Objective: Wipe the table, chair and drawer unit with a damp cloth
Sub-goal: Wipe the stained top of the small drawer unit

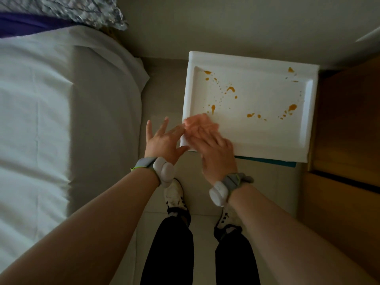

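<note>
A white unit [257,136] was seen from straight above, its recessed top spattered with orange stains [230,89]. A pink cloth [200,122] was laid on the top near its front left corner. The cloth was pressed down by the right grip [213,153], held flat with the fingers stretched out over it; both were blurred. The left grip [162,140] was held open with the fingers spread, touching the unit's front left edge, just beside the cloth. A grey band [156,167] with a white pod was worn on each wrist. A bed [41,120] with pale sheets was set to the left, across a strip of floor [160,89]. Wooden furniture [349,120] was placed against the unit's right side. White shoes [173,194] and dark trousers were seen below the arms.
</note>
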